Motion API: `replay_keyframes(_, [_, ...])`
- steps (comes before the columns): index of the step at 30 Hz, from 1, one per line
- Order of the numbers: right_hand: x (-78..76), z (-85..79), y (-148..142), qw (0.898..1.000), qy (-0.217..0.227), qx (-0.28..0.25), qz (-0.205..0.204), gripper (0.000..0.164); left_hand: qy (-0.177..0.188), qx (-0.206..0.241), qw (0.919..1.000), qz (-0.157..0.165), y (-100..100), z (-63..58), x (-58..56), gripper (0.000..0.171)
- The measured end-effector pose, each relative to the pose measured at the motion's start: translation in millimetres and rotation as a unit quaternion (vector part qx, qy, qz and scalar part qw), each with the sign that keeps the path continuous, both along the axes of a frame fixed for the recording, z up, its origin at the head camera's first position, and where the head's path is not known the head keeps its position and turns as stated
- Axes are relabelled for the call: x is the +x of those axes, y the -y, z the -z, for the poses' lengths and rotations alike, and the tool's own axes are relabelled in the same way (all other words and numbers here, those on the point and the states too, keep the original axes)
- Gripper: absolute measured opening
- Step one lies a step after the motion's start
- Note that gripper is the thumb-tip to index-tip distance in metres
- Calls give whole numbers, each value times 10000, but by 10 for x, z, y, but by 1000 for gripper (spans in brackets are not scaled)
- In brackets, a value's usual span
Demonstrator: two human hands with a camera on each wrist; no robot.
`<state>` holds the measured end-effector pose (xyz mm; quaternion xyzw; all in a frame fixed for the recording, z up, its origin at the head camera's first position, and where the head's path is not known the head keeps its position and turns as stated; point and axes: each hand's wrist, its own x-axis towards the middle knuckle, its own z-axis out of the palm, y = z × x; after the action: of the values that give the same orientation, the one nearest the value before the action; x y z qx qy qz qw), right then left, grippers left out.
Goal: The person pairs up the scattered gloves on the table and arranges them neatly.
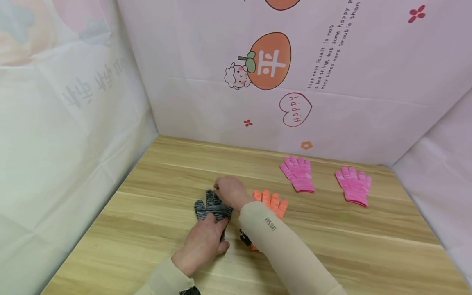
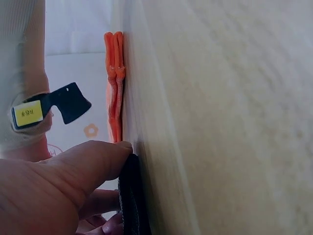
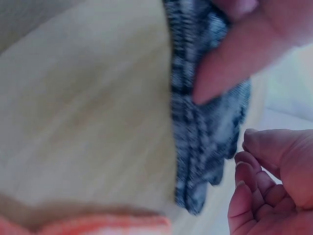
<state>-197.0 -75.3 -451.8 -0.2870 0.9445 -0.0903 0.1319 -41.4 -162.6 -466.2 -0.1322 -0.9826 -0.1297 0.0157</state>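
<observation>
A dark grey flecked knit glove [image 1: 217, 211] lies flat on the wooden table, fingers pointing away. My left hand [image 1: 204, 241] rests on its palm and cuff, fingers extended; in the left wrist view its thumb [image 2: 110, 154] lies along the glove's edge. At the far end, my right hand [image 1: 231, 191] has curled fingers and appears to pinch a fingertip of the grey glove. The right wrist view shows that thumb [image 3: 266, 142] against the index finger, beside the glove's tips. An orange glove [image 1: 271, 201] lies to the right, partly hidden under my right forearm.
Two pink gloves, one nearer [image 1: 299, 174] and one farther right [image 1: 355, 186], lie flat at the back right of the table [image 1: 147, 213]. Printed white cloth walls [image 1: 206, 106] enclose the table at the back and both sides.
</observation>
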Motion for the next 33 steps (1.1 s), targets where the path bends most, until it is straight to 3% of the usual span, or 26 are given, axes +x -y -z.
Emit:
replay_keyframes(8, [50,-260,-341,9987,76,-471,204,31,181,322,9992,135,24,-31,17,59])
replay_keyframes(15, [186,-431,-744,9959,67,-864,261,30,161,448,9988,71,68,-109,15,39])
replay_keyframes(25, [456,-445,-1136,9954,-154,-868,387,30,-200,298,9994,21,130,-117,70,41])
replay_keyframes(33, [634,-354,-1383,9947,-454,-903,201,29,-133,125,9998,-6,110,-121,96,42])
